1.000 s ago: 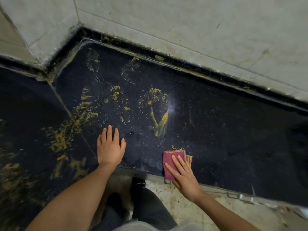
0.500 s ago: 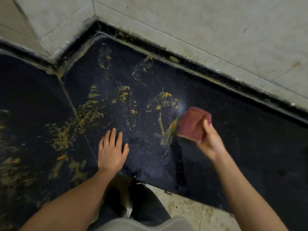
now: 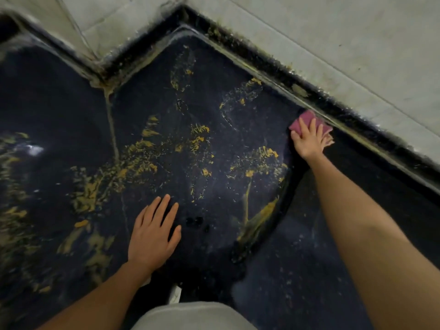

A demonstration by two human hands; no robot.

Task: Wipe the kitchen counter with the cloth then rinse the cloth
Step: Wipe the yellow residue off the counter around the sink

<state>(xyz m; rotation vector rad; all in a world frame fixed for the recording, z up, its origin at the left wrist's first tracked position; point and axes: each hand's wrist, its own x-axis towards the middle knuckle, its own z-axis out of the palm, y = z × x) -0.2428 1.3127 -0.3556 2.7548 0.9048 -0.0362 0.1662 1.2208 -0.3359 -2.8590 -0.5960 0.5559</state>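
Note:
A dark, speckled kitchen counter [image 3: 321, 270] fills the view, smeared with yellow residue [image 3: 259, 158] across its middle and left. My right hand [image 3: 309, 141] presses a pink cloth [image 3: 307, 121] flat onto the counter at the far right, close to the back wall edge, with fingers spread straight over it. My left hand [image 3: 154, 234] rests flat on the counter near the front, fingers straight, holding nothing. The strip of counter right of my right arm looks free of yellow.
Pale tiled walls [image 3: 333, 44] meet at an inner corner [image 3: 183, 10] behind the counter, with a grimy dark joint [image 3: 285, 72] along their base. A seam [image 3: 112, 129] runs through the counter on the left. My grey clothing [image 3: 190, 315] shows at the bottom.
My right hand has carried the cloth from the counter's front edge, lifted past the middle, to the back right by the wall, where it lies pressed flat. My left hand stayed in place.

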